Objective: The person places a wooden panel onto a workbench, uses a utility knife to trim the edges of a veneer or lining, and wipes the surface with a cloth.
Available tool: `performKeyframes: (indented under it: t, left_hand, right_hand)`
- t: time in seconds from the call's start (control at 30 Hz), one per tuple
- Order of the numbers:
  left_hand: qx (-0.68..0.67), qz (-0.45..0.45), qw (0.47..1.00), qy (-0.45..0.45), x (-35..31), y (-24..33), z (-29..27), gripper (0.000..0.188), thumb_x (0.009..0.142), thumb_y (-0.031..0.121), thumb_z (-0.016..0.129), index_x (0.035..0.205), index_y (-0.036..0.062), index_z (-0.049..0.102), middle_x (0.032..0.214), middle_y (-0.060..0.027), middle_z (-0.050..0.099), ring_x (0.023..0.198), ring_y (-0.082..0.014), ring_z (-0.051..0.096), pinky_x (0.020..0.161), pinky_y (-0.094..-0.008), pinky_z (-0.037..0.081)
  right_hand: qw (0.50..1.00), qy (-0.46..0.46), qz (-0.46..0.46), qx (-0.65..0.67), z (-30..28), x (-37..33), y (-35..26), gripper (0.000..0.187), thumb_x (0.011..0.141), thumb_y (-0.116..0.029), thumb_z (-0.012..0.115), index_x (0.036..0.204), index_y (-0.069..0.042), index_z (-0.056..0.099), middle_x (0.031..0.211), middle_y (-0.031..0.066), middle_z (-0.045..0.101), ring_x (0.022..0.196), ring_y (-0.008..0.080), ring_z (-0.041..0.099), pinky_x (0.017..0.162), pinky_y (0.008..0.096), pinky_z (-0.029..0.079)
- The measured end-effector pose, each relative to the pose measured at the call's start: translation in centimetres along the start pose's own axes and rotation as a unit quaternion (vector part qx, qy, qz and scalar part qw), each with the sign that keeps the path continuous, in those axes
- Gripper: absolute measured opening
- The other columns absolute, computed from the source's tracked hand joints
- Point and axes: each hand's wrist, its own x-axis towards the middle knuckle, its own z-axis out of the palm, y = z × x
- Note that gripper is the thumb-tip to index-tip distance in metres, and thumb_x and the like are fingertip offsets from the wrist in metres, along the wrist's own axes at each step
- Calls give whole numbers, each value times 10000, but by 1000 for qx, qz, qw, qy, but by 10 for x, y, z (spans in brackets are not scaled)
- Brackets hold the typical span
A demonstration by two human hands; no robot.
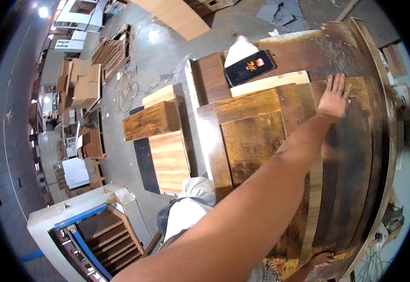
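My left hand [335, 96] lies flat with its fingers stretched out on the far right corner of a brown wooden panel [254, 145]. The left forearm crosses over the panel and hides part of it. Near the panel's lower right edge rests my right hand [323, 260], partly in view, its fingers extended on the wood. Several boards and strips of differing brown tones make up the panel, with dark smudges on its right part. It lies on a worn brown workbench [303, 47]. A pale wood strip [270, 83] sits along its far edge.
Beyond the strip, a black phone [249, 68] with its screen lit lies against a white object [240, 50]. A short brown block [151, 121] rests on stacked boards [169, 157] to the left. A white-framed machine [80, 211] with rollers stands lower left. Cardboard boxes [80, 84] are farther back.
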Motion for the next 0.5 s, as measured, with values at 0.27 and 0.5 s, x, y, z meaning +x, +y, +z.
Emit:
performKeyframes:
  t: [0.27, 0.5]
  left_hand:
    - [143, 44, 988, -33, -4, -9, -6, 508, 955, 330, 328, 1429, 158, 270, 1461, -154, 279, 1363, -333, 226, 1097, -560, 114]
    - [168, 114, 979, -8, 10, -17, 2, 498, 963, 297, 340, 1436, 162, 270, 1449, -167, 292, 1326, -337, 279, 1100, -486, 174]
  right_hand:
    - [918, 46, 98, 381, -63, -15, -18, 385, 932, -234, 447, 1201, 34, 510, 1257, 194, 492, 1110, 290, 494, 935, 393, 422]
    - [928, -147, 208, 270, -134, 2, -40, 587, 937, -445, 358, 1409, -104, 288, 1438, 175, 289, 1297, 351, 315, 1033, 490, 280]
